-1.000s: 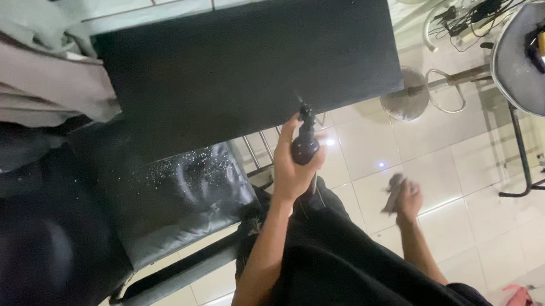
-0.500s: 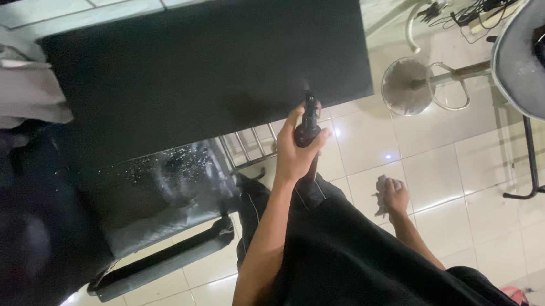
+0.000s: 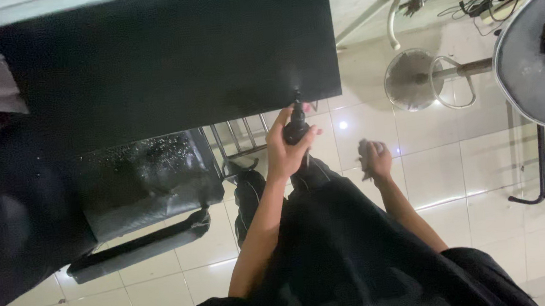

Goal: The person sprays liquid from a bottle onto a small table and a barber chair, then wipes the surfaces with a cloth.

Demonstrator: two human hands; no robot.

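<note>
A dark seat cushion (image 3: 145,179), speckled with droplets, is lying under the big black panel (image 3: 168,57). The left hand (image 3: 285,149) is gripping a black spray bottle (image 3: 296,126), its nozzle touching the panel's lower edge. The right hand (image 3: 375,159) is closing around a dark cloth (image 3: 367,154) above the tiled floor (image 3: 455,164).

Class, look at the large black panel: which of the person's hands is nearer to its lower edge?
Left. The left hand holds a black spray bottle with its tip at the black panel edge; the right hand hangs lower, gripping a dark cloth.

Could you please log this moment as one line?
left hand: grips black spray bottle, nozzle at black panel | right hand: holds dark cloth
</note>
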